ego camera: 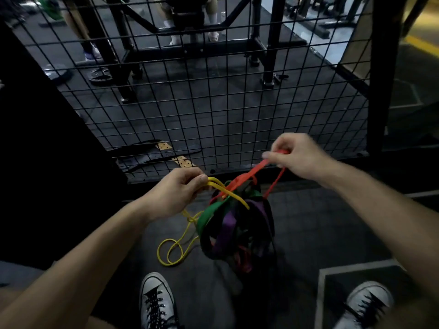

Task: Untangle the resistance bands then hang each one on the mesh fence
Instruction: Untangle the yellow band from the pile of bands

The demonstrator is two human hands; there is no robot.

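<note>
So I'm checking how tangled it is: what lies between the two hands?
In the head view, between the left hand and right hand, the yellow band and red band cross above the hanging knot of bands.

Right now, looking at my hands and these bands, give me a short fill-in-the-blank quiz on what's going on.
1. The left hand pinches the ____ band.
2. The right hand pulls the ____ band up out of the bundle.
3. The tangle also holds a purple band and a ____ band.
4. The number of bands already hanging on the mesh fence is ____.

Missing words: yellow; red; green; zero
</note>
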